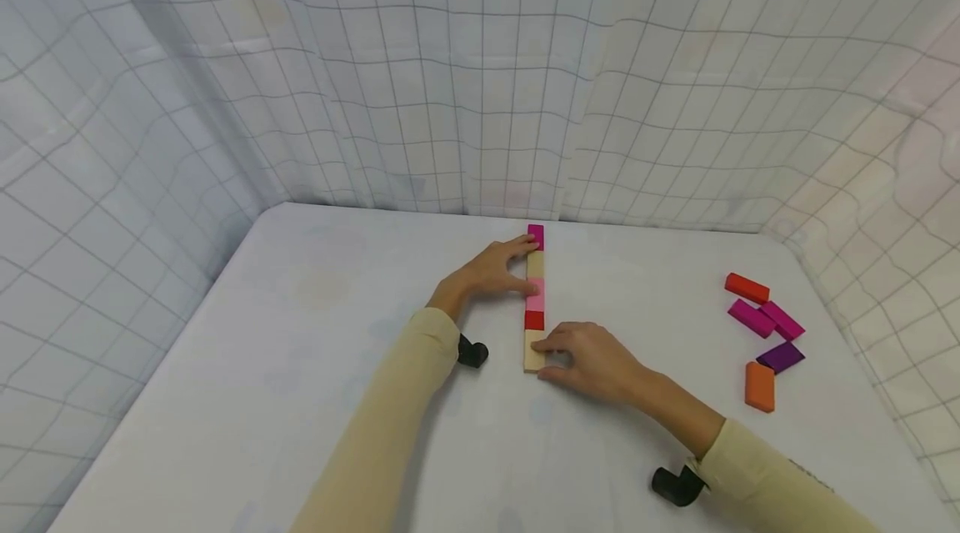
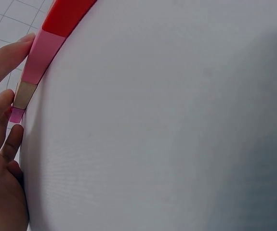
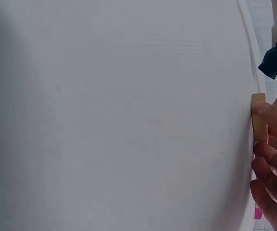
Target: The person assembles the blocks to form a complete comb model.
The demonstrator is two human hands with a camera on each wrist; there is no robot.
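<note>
A straight row of blocks lies on the white table, running away from me. From far to near come a magenta block (image 1: pixel 536 231), a tan block (image 1: pixel 535 264), a pink block (image 1: pixel 536 299), a red block (image 1: pixel 534 320) and another tan block (image 1: pixel 533 359). My left hand (image 1: pixel 491 268) is at the row's left side, its fingers touching the magenta end and its thumb the pink block (image 2: pixel 44 55). From the right, my right hand (image 1: pixel 596 362) holds the nearest tan block (image 3: pixel 258 126) between thumb and fingers.
Loose blocks lie at the right of the table (image 1: pixel 637 283): a red one (image 1: pixel 747 288), two magenta ones (image 1: pixel 752 319), a purple one (image 1: pixel 781 357) and an orange one (image 1: pixel 760 387). White grid-lined curtains (image 1: pixel 480 82) stand behind and at both sides.
</note>
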